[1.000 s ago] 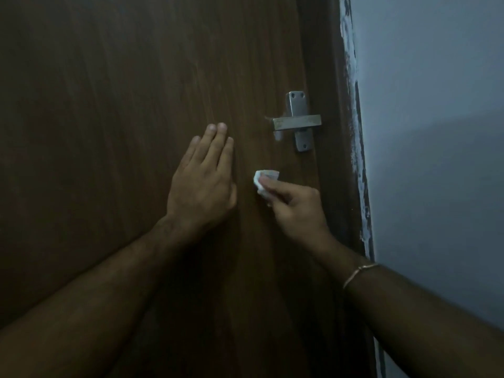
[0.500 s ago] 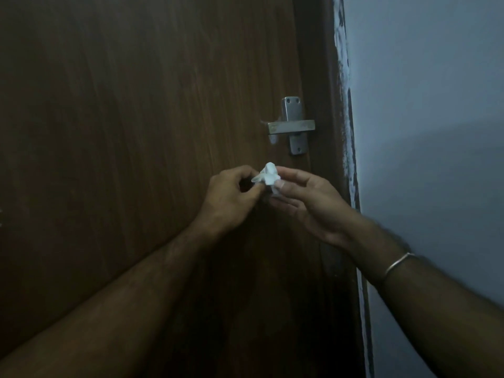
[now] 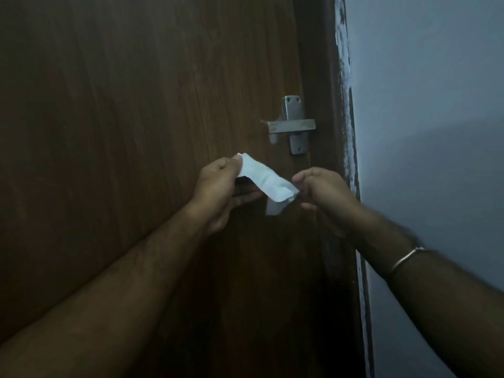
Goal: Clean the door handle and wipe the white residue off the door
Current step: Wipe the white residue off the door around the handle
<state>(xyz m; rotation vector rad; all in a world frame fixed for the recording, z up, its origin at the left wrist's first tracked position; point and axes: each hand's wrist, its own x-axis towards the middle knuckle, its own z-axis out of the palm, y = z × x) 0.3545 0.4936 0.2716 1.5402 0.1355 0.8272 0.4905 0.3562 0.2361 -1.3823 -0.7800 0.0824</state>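
Note:
A dark brown wooden door [image 3: 136,132] fills the left and middle of the view. Its metal lever handle [image 3: 291,126] sits on a steel plate near the right edge, with a small white smear [image 3: 273,138] just under the lever's left end. Below the handle a white tissue [image 3: 266,182] is stretched out between my hands. My left hand [image 3: 221,189] pinches its upper left end. My right hand [image 3: 324,195] pinches its lower right end, where a loose flap hangs down.
The dark door frame [image 3: 324,77] runs down the right of the door, edged by a strip of rough white paint [image 3: 344,64]. A pale grey wall [image 3: 436,132] lies to the right. A thin metal bangle [image 3: 406,259] circles my right wrist.
My left hand left the door and joined the right at the crumpled tissue. Both hands then pulled apart, opening the tissue into a strip.

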